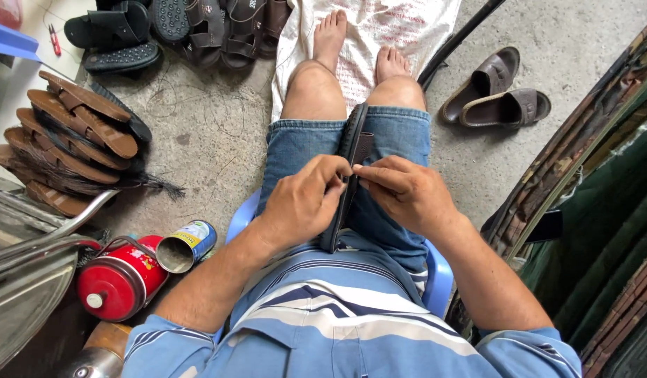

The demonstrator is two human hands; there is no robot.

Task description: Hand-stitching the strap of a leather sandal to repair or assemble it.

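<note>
Head view: a dark sandal [348,164] is stood on edge between the thighs, pinched at its upper rim by the left hand [304,203] from nine o'clock and the right hand [407,192] from three, judged light, flexible, best gripped along the sole's edge.
</note>
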